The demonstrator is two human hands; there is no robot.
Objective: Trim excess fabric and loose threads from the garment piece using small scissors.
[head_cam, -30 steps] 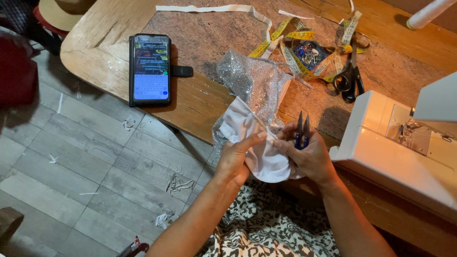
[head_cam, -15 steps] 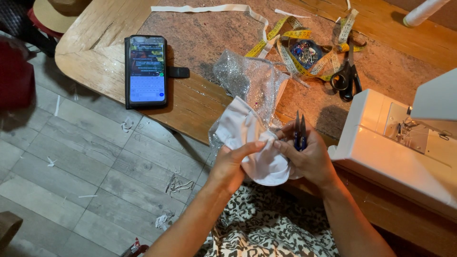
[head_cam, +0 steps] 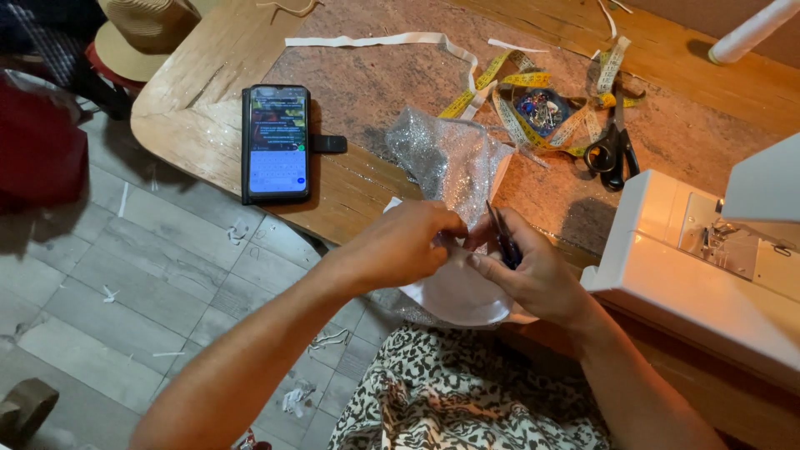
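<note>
My left hand pinches the top edge of a white fabric piece held over my lap at the table's front edge. My right hand grips the same piece from the right and also holds small dark snips, blades pointing up. A silver glittery fabric rises from the white piece and lies on the wooden table just beyond my hands. The fingertips of both hands meet at the seam between the two fabrics.
A phone with a lit screen lies at the table's left. A yellow measuring tape, black scissors, a small pin box and white strips lie behind. A white sewing machine stands right. Thread scraps litter the tile floor.
Both hands have drawn closer together over the white piece; the left hand now covers its upper edge. The view has shifted slightly.
</note>
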